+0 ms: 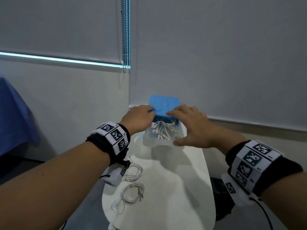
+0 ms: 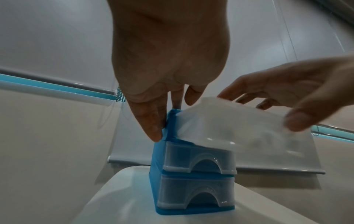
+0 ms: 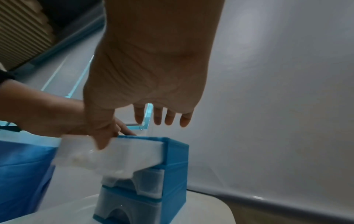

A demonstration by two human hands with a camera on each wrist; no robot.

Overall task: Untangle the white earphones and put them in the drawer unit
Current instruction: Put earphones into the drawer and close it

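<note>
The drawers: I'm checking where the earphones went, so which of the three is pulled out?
The top drawer of the blue drawer unit is pulled out, with white earphones inside. The middle drawer and bottom drawer sit pushed in.

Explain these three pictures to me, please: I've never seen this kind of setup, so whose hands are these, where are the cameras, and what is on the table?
No robot here: a person works with bare hands, wearing one camera on the head and one on each wrist, inside the patterned bands. The head view looks down on both hands; each wrist view looks along its own palm. On the white table stands a blue drawer unit. Its clear top drawer is pulled out with white earphones inside. The left hand rests on the unit, thumb against its side. The right hand has its thumb on the drawer's front, fingers spread. Two more coiled earphones lie nearer the person.
</note>
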